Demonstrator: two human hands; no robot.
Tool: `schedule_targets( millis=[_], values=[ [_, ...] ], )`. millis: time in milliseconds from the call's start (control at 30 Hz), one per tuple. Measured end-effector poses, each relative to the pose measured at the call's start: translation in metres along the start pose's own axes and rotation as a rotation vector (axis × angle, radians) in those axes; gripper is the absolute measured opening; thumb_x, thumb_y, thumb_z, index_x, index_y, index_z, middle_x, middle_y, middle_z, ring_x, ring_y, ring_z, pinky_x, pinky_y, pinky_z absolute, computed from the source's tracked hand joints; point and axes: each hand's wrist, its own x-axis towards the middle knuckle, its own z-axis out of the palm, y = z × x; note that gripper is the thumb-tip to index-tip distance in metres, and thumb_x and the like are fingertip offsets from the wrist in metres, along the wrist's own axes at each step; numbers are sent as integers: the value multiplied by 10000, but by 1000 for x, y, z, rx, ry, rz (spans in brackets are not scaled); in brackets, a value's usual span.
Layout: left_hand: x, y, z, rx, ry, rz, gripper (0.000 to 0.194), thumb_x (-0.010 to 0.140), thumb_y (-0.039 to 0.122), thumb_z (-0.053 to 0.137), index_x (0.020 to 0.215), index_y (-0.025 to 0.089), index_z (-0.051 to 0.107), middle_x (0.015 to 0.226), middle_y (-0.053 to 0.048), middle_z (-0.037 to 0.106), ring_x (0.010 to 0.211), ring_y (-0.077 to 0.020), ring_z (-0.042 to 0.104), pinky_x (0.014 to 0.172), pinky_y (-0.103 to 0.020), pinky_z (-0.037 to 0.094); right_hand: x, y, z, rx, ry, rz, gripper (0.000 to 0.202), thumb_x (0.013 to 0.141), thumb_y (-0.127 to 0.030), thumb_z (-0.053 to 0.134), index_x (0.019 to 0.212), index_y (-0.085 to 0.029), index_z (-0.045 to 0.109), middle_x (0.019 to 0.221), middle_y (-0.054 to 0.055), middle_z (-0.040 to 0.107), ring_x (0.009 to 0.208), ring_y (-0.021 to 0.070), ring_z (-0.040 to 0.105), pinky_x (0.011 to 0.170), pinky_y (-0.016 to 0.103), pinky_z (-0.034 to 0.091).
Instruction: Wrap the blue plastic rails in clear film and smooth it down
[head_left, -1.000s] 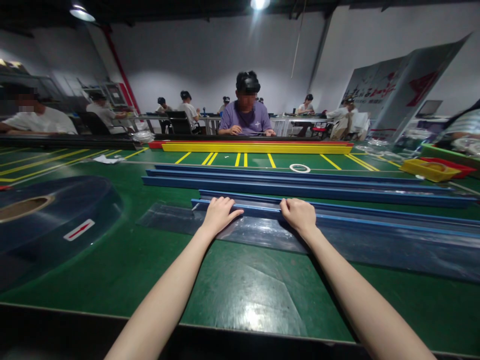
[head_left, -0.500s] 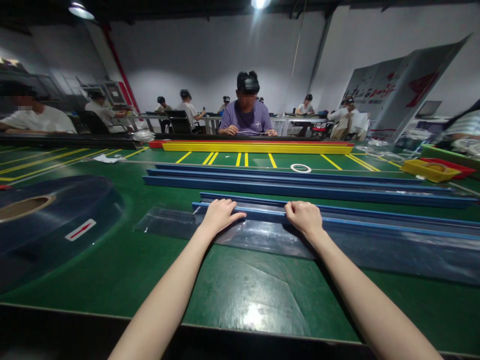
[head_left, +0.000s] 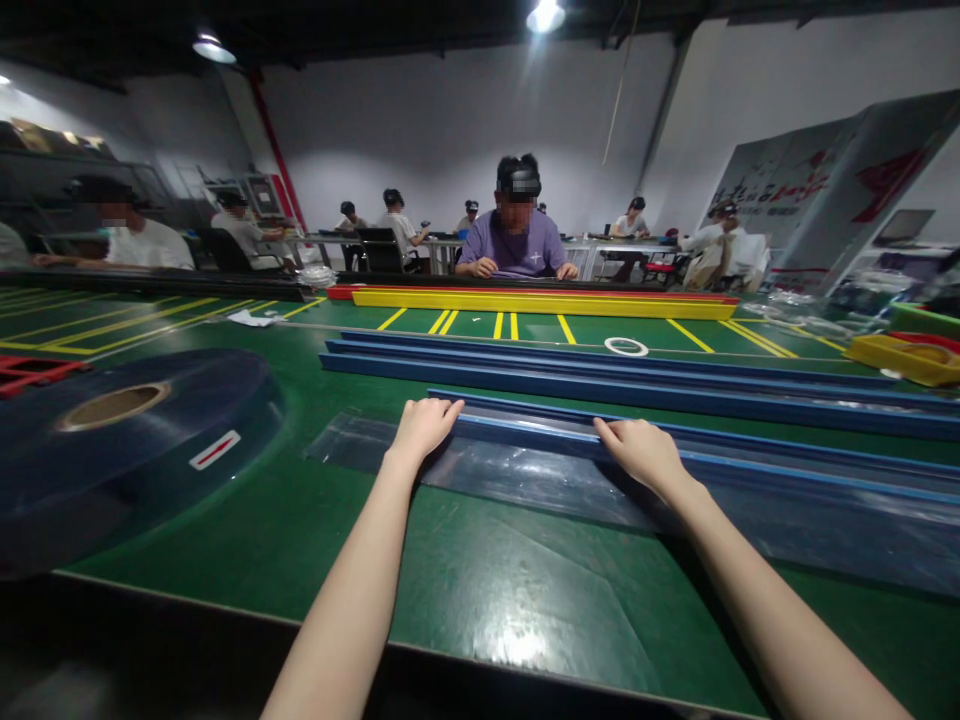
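A long blue plastic channel lies crosswise in front of me, over a strip of clear film that sticks out on the near side. My left hand is closed around the channel's left end, its thumb over the near wall, and covers that corner. Farther right, my right hand grips the same near wall; the thumb points left along the rim, and the other fingers are mostly hidden. Behind this piece lie more blue channels, side by side.
On the left lies a big roll of clear film with a red-arrow label. A white ring, a yellow channel and a yellow tray are farther back on the green table. Across it sits a person.
My left hand has slid left along the channel onto its end. My right hand stays at about the same place, its thumb now along the rim. The view has turned slightly left.
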Motion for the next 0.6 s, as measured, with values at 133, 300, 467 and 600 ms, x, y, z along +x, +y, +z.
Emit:
schedule_targets(
  millis=[133,300,467,600],
  values=[
    [-1,-11,-2,-55,5,-70,416,868,392,280,787,192,636,865,-89,671,864,-237,598,735,-316,391,7,-3,-1,40,-88,-12,588,836,-511,154,890,-201,651,855,115,652,816,232,595,613,281,376],
    [-1,-23,1,-141,27,-175,396,862,378,275,800,220,633,850,-58,673,845,-213,598,715,-285,399,21,-19,-3,113,-141,-173,556,839,-489,187,891,-179,645,867,107,656,822,209,595,631,254,373],
    [0,-38,3,-217,48,-276,377,850,361,273,808,235,627,845,-36,671,830,-189,600,688,-251,411,31,-54,-10,61,-146,-250,554,832,-497,228,723,-168,660,758,111,660,725,193,599,575,241,347],
    [-1,-45,1,-240,54,-332,351,834,344,294,805,238,628,834,-39,669,816,-187,604,668,-243,416,35,-82,-12,67,-138,-318,558,829,-501,246,686,-157,662,714,107,656,654,168,588,535,229,322]
  ],
)
